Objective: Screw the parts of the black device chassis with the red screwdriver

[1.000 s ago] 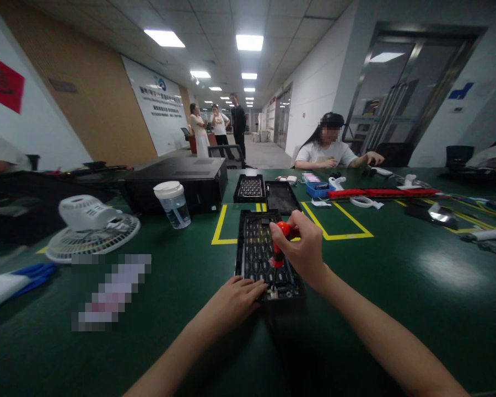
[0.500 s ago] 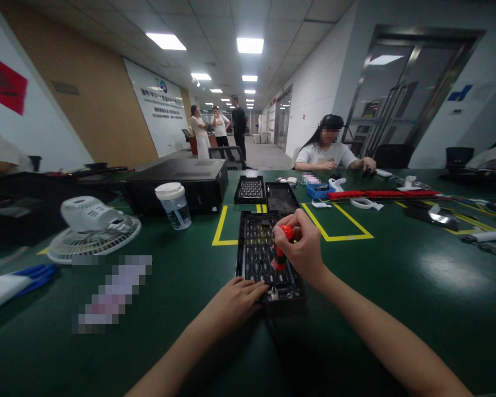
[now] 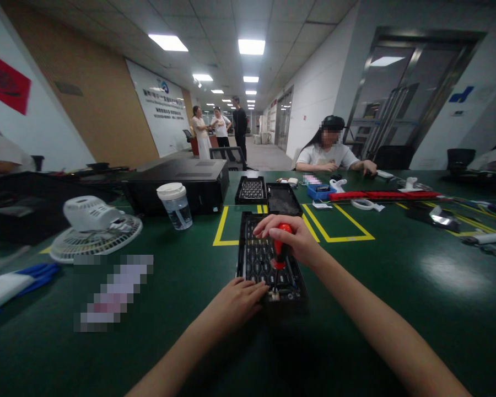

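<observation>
A black rectangular case with rows of rounded dark cells lies on the green table in front of me. My right hand is closed around a red-and-black screwdriver, thumb against the handle, with the other fingers reaching forward over its top. The screwdriver stands nearly upright, its shaft pointing down at the near end of the case, where small light-coloured parts show. What its tip touches is too small to tell. My left hand lies with stretched fingers on the case's near left corner; its thumb is hidden.
Beyond the case sit a second celled tray and a dark flat cover. A lidded water cup, white fan and large black box stand left. A blue bin and red strip lie right. A person sits opposite.
My right hand has shifted its hold on the screwdriver: its fingers, bent round the handle before, now extend forward and left across the top. My left hand and the case have stayed put.
</observation>
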`<state>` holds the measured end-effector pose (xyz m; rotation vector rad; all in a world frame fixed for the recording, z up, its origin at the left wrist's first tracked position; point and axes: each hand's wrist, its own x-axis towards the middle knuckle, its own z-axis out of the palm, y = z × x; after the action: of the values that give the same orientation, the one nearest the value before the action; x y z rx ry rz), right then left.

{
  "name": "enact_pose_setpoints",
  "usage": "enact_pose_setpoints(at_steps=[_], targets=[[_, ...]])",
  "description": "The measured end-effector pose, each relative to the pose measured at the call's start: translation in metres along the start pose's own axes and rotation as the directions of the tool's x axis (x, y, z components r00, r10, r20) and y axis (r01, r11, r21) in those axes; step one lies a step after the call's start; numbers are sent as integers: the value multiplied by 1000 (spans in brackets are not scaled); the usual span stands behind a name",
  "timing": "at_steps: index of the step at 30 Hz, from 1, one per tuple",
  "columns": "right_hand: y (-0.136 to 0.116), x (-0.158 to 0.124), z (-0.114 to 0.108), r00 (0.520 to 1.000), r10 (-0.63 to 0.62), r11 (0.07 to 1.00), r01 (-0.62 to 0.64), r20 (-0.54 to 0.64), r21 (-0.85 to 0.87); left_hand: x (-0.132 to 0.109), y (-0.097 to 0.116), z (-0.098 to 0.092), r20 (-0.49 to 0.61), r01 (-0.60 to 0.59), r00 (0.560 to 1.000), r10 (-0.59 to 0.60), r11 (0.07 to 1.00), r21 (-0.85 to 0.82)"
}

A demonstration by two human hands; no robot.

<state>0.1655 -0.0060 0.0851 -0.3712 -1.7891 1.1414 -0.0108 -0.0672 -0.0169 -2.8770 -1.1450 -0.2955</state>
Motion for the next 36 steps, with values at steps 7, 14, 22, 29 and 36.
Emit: enact_pose_setpoints(at_steps=[7,14,22,29,36], targets=[[4,6,5,947,104,911,-214,305,353,1,0,1,-17,-5,1000,5,1000,6],[11,16,6,887,125,819,-345,444,459,1,-1,1,2,2,1000,-2,1000,10],[26,19,-8,886,140,765,-380,442,520,0,1,-2,15,8,1000,-8,1000,-11],[32,17,-10,889,60,714,-356,454,602,-1,-1,1,14,14,1000,-14,1000,-15],[37,16,-10,877,-80,664,-308,475,681,0,0,-2,40,15,999,-15,1000,-17]])
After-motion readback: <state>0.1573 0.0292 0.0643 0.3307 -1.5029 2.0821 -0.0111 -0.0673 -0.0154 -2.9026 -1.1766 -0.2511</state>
